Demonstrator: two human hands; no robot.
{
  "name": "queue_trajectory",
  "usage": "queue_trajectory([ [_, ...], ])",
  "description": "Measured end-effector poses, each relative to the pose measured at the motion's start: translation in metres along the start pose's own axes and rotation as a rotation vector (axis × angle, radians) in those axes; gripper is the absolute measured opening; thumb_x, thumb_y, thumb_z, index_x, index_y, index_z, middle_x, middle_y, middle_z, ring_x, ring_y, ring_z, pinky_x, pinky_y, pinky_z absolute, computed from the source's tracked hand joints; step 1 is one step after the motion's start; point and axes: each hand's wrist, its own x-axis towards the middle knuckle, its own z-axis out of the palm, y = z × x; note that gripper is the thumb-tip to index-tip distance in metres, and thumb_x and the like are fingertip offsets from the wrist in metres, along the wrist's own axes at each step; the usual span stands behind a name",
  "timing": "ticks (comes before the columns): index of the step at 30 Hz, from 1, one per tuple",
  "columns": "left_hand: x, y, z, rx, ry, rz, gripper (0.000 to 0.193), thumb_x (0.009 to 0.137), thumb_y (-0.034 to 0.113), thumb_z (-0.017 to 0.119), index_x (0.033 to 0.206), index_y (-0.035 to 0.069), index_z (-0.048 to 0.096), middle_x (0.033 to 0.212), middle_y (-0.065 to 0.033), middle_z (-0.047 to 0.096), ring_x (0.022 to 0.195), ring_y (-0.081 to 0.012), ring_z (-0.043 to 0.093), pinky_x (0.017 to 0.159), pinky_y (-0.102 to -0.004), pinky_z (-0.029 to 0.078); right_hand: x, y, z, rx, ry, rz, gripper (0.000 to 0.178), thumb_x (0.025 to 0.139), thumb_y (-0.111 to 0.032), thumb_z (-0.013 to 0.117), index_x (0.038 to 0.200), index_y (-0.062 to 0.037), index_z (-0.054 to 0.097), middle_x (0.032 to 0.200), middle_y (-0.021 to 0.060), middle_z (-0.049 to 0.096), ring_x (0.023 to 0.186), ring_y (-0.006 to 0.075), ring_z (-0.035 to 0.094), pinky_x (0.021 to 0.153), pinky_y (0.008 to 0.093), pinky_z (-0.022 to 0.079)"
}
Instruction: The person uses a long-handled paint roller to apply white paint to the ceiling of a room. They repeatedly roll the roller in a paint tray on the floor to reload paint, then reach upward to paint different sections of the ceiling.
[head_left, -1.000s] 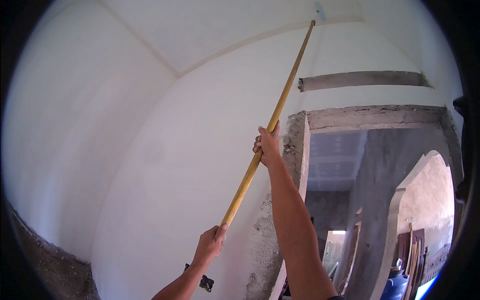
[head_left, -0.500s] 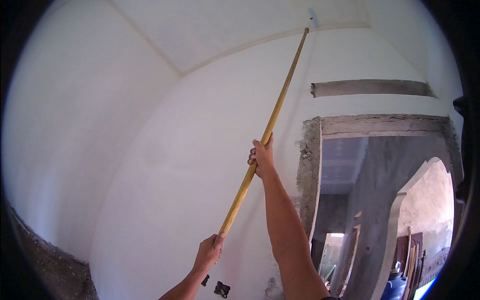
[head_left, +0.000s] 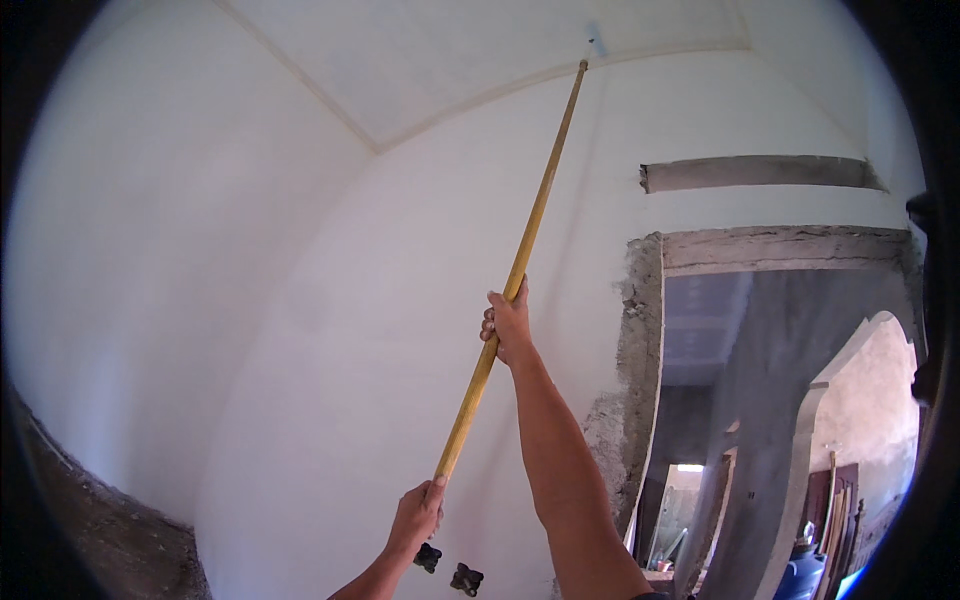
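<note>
A long yellow-brown pole [head_left: 544,190] runs slantwise from low in the middle up to the ceiling. My left hand [head_left: 415,514] is closed round its lower end. Higher along the shaft, my right hand [head_left: 509,324] also grips it, with the arm stretched upward. At the far tip, a small pale-blue paint roller [head_left: 596,42] appears against the ceiling, close to the wall's top edge; its contact with the surface is too small to make out.
A white wall [head_left: 330,350] faces me below the pale ceiling [head_left: 450,50]. To the right is a rough-edged doorway [head_left: 645,350] under a long recess [head_left: 760,174]. Black wall boxes [head_left: 466,579] sit low near my left hand. Bare floor [head_left: 110,530] shows at lower left.
The pole's tip and the roller have shifted left along the ceiling's edge. My right hand has moved left and slightly down with the shaft; both hands keep their grip. The view has shifted slightly.
</note>
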Motion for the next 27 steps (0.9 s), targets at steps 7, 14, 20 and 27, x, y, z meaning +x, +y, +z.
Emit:
queue_trajectory([
  [7, -0.046, -0.066, -0.066, -0.061, 0.134, -0.045, 0.039, 0.097, 0.045, 0.071, 0.097, 0.006, 0.064, 0.062, 0.006, 0.047, 0.047, -0.0059, 0.044, 0.041, -0.027, 0.037, -0.058, 0.055, 0.053, 0.014, -0.013, -0.024, 0.076, 0.102, -0.023, 0.062, 0.159, -0.0314, 0.012, 0.078, 0.0053, 0.053, 0.055, 0.0153, 0.053, 0.045, 0.0326, 0.051],
  [14, -0.275, -0.198, -0.18, 0.502, 0.375, -0.06, 0.04, 0.089, 0.036, 0.082, 0.089, -0.002, 0.067, 0.06, -0.0112, 0.057, 0.053, -0.0182, 0.046, 0.05, -0.0403, 0.042, -0.239, 0.109, 0.121, 0.195, -0.143, 0.201, 0.057, 0.099, -0.026, 0.069, 0.139, 0.0001, 0.039, 0.09, 0.006, 0.057, 0.078, 0.0177, 0.065, 0.067, 0.0375, 0.061],
  [20, -0.406, -0.174, -0.195, 0.826, 0.425, -0.106, 0.031, 0.1, 0.033, 0.066, 0.095, 0.004, 0.056, 0.059, -0.0052, 0.048, 0.049, -0.0177, 0.044, 0.05, -0.0351, 0.042, -0.339, 0.069, 0.166, 0.387, -0.253, 0.187, 0.049, 0.103, -0.02, 0.063, 0.139, 0.0029, 0.037, 0.093, 0.0073, 0.057, 0.081, 0.0169, 0.064, 0.072, 0.0367, 0.057],
  [27, -0.307, 0.039, -0.102, 2.726, 0.585, -0.528, 0.023, 0.105, 0.028, 0.056, 0.109, 0.007, 0.047, 0.061, -0.0021, 0.043, 0.047, -0.015, 0.044, 0.052, -0.0302, 0.044, -0.452, -0.014, 0.21, 0.481, -0.502, 0.091, 0.043, 0.102, -0.019, 0.065, 0.137, -0.0131, 0.04, 0.091, 0.0074, 0.059, 0.074, 0.0197, 0.066, 0.065, 0.0395, 0.061],
])
